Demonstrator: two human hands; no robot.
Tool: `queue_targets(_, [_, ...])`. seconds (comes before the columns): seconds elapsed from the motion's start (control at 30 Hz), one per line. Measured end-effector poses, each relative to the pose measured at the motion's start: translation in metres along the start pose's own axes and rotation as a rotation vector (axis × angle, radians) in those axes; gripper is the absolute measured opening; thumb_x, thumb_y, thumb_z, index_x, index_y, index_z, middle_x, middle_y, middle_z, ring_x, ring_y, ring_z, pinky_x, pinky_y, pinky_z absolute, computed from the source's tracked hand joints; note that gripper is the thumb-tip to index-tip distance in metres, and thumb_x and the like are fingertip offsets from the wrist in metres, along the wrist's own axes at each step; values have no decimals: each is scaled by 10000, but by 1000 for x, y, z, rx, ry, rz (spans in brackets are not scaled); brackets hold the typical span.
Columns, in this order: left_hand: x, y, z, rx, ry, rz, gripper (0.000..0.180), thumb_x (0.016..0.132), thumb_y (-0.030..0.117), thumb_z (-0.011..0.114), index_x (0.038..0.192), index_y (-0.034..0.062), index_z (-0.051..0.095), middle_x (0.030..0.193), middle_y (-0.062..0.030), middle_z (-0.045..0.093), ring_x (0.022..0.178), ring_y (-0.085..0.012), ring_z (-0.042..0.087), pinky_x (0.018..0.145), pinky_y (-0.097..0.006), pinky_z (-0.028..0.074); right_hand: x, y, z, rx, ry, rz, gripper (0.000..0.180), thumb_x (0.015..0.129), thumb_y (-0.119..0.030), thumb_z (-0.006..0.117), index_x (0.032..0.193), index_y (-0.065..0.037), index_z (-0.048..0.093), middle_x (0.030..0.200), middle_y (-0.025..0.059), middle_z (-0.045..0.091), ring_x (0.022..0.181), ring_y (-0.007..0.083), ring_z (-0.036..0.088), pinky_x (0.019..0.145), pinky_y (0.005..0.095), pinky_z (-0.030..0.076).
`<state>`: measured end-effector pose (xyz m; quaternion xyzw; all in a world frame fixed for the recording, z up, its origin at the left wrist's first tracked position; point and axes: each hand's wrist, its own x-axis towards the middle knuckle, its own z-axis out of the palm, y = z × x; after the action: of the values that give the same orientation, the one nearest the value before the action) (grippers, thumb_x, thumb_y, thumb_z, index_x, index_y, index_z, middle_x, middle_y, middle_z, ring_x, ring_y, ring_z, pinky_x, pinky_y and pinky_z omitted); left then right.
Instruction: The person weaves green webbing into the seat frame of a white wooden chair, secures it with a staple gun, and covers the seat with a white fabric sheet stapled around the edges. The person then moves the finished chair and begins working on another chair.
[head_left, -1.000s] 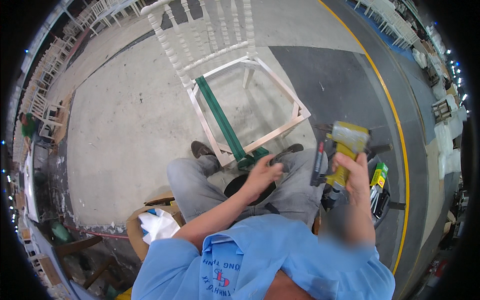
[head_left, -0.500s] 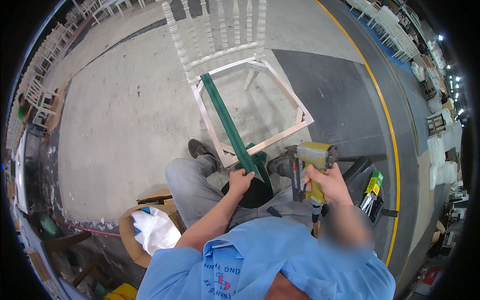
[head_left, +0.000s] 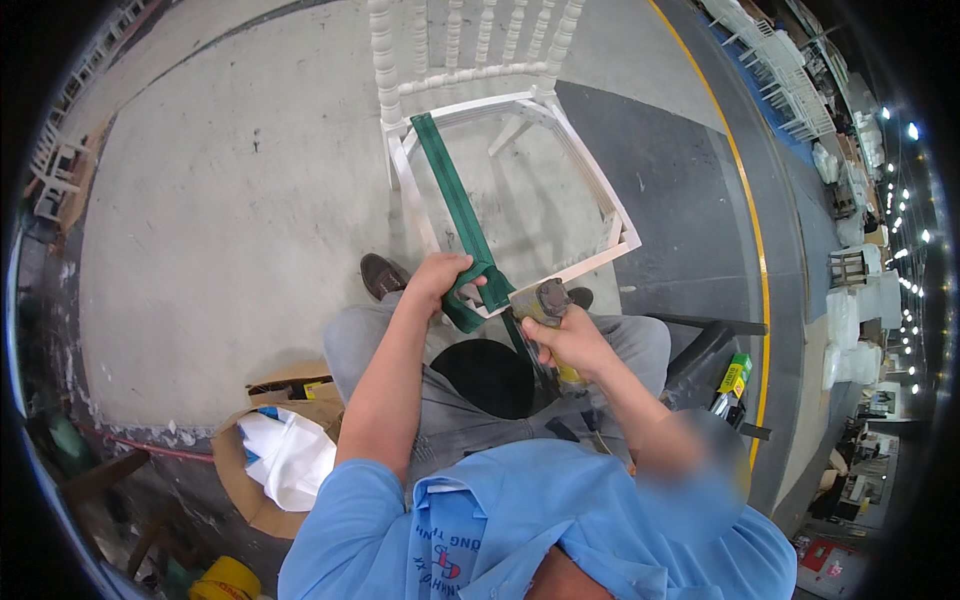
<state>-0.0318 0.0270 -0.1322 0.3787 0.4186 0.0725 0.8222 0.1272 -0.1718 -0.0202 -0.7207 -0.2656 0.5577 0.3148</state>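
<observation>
White chair frame [head_left: 520, 180]: seat open, unfilled. 1 green webbing strap [head_left: 455, 205] stretched front to back across it. Left hand [head_left: 440, 275] closed on strap's near end at front rail. Right hand [head_left: 570, 345] gripping yellow staple gun [head_left: 545, 305] against that rail. Remaining straps absent.

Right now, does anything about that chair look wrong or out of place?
The white chair has no seat: its frame is open, with the floor showing through. One green strap runs across it, the left hand gripping its near end.
</observation>
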Motion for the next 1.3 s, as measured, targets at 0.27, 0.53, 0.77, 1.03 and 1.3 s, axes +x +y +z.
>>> queue_targets(0.27, [14,-4,-10,-124,-85,-21,309,1035,150,550,1128,-118,672,1000,-218,766,887,-299,756,690,-407,614,23,-7,18,-124,-24,69,368,970,-324,741,1118,-1,645,793,34,651,557,113,612,467,269,475])
queue_targets(0.53, [16,-2,-10,-89,-82,-13,315,1033,164,559,1121,-110,687,1019,-206,775,942,-268,761,818,-370,596,28,-6,26,-145,-10,93,364,974,-306,737,1150,-3,640,777,33,648,546,112,603,474,279,476])
queue_targets(0.77, [15,-2,-9,-106,-83,-8,303,1032,159,565,1100,-107,692,999,-205,775,917,-260,751,814,-365,585,27,-9,29,-176,-1,111,362,967,-289,747,1145,6,636,767,35,645,538,115,598,476,287,478])
queue_targets(1.03, [18,-5,-13,-122,-96,7,306,1031,161,564,1127,-104,685,1002,-198,775,920,-264,749,808,-377,590,28,-18,35,-253,8,118,348,958,-265,757,1142,5,637,774,43,656,544,110,598,478,289,484])
queue_targets(1.3, [-1,3,5,28,-127,53,335,1014,198,602,1161,-94,679,1022,-149,779,910,-220,736,786,-357,579,-50,-15,-55,143,250,-9,346,977,-253,742,1207,-7,662,895,33,680,598,124,617,524,288,508])
